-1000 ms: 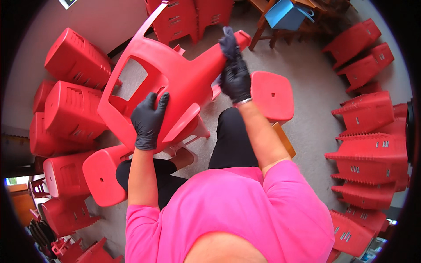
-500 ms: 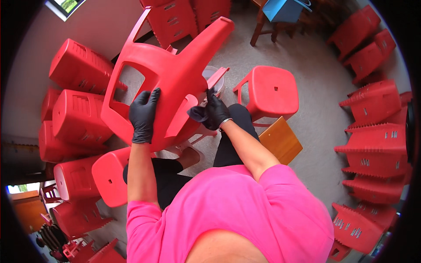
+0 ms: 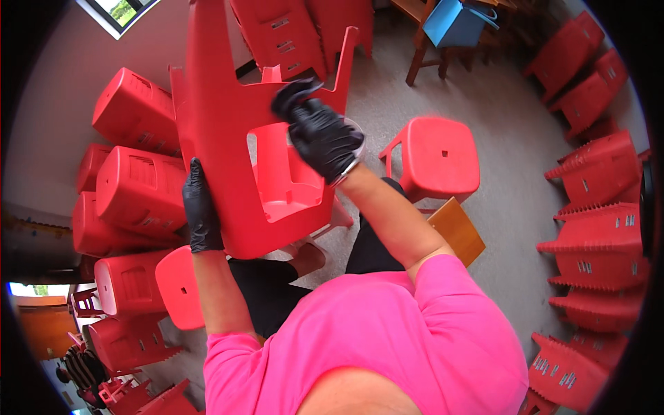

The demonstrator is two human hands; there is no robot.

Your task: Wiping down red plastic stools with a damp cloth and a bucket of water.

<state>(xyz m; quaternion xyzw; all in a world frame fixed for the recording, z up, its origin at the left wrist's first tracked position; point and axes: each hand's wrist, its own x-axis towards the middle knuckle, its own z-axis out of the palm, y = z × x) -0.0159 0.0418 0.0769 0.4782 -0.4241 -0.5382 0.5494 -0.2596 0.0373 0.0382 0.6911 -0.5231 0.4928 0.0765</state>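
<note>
A red plastic stool [image 3: 225, 145] is tipped on its side in front of me, its legs pointing away and its hollow inside partly showing. My left hand [image 3: 201, 214], in a black glove, grips the stool's left side, fingers along the edge. Over the stool's right side is my gloved right hand [image 3: 324, 138], closed on a dark cloth [image 3: 294, 98] bunched at its fingertips. The cloth lies against or just above a leg; contact is unclear. Part of a pale bucket [image 3: 356, 129] shows behind my right wrist.
Another red stool [image 3: 439, 155] stands upright to the right, near a wooden board [image 3: 458, 232]. Close on my left is one more red stool [image 3: 178, 287]. Stacked red stools [image 3: 142, 187] line the left, with further stacks [image 3: 598, 235] on the right. A blue bag [image 3: 453, 24] is at the back.
The stool has turned, its legs swinging left and its open inside now facing right. My right hand with the cloth has moved up and left over it; my left hand has shifted to its outer left side.
</note>
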